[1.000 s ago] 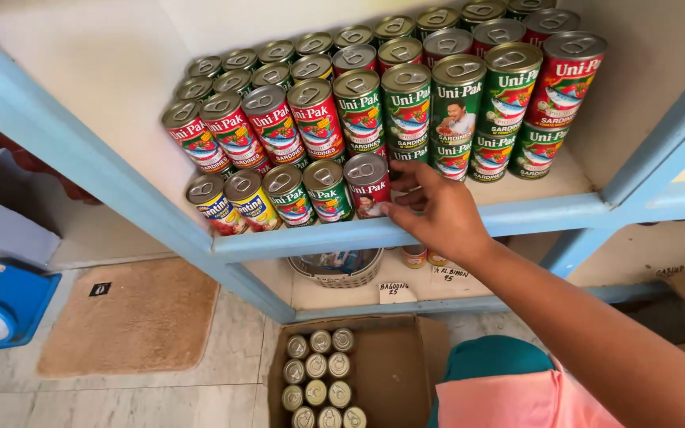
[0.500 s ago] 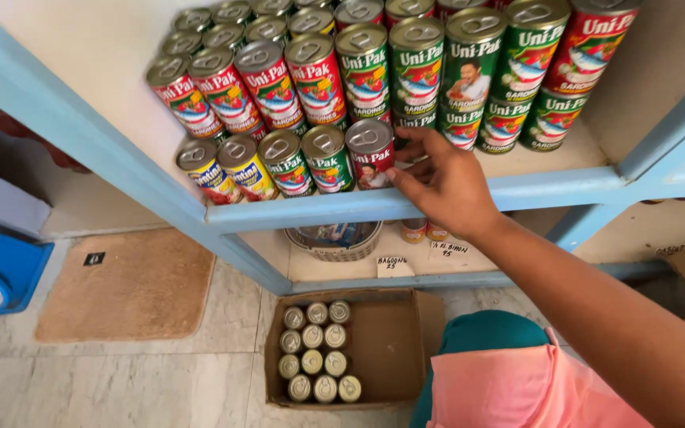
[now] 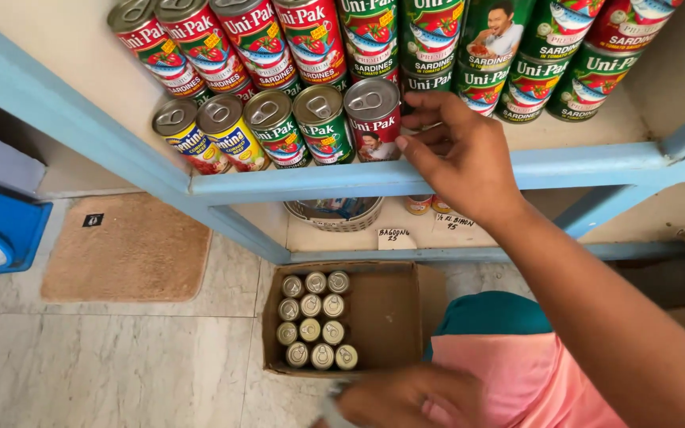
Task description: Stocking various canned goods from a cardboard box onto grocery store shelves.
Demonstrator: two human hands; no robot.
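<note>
Red-labelled can [image 3: 374, 123] stands at the front row's end on the blue shelf [image 3: 358, 181], right hand [image 3: 463, 154] beside it, fingers loose, gripping nothing. Left hand [image 3: 406, 400] hangs above the cardboard box [image 3: 386, 313]; its grip is unclear.

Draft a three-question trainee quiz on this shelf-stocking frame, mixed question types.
1. True or false: the right hand rests on the blue shelf edge beside the red-labelled can.
2. Where is the cardboard box of cans? A) on the shelf B) on the floor below the shelf C) on the brown mat
3. Fill in: the left hand is low in the frame, blurred, near the box's ____ edge.

Key: 1 true; 2 B; 3 front (near).
</note>
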